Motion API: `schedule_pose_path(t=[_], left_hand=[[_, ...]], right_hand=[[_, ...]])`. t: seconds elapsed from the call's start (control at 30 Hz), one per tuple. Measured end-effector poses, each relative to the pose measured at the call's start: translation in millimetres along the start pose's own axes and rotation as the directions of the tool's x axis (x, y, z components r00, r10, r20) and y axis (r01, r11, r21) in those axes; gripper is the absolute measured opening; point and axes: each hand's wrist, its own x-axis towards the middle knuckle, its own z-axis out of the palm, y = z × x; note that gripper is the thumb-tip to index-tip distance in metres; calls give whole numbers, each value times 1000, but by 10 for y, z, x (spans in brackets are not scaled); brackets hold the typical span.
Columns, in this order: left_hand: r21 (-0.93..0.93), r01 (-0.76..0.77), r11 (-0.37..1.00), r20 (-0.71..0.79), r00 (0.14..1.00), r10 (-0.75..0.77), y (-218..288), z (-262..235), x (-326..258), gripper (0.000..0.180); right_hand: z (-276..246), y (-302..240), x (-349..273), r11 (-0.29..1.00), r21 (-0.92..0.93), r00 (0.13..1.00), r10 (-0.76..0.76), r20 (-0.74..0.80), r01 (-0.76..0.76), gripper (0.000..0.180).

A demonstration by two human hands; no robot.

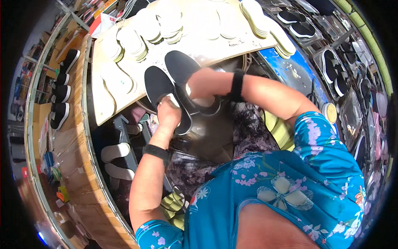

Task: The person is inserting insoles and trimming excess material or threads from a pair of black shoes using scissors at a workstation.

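Two black slip-on shoes lie side by side at the near edge of the pale work board, toes pointing away from me. On the left shoe, my left hand grips around the foot opening, with something white at its fingertips. My right hand reaches into the opening of the right shoe and holds it; its fingers are mostly hidden and slightly blurred. White material also shows beside the right hand, near that shoe's heel. Both heels overhang the board's edge above my lap.
Stacks of white insoles line the board's far side, with another stack at the right. Finished black shoes stand on the wooden counter at left. More shoes fill the right rack. A round tin sits by my right elbow.
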Motion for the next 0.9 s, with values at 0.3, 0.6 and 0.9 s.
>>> schedule_pose_path(t=[0.3,0.6,0.9], left_hand=[[611,-382,693,506,862,29,431,-539,155,17],[-59,99,993,546,836,-51,783,-809,95,50],[-281,100,954,125,990,-67,418,-187,27,30]], right_hand=[[439,13,157,854,-437,915,-377,-144,283,8],[381,145,223,992,-23,990,-127,-67,126,17],[-557,41,-727,819,499,951,-172,-257,283,30]])
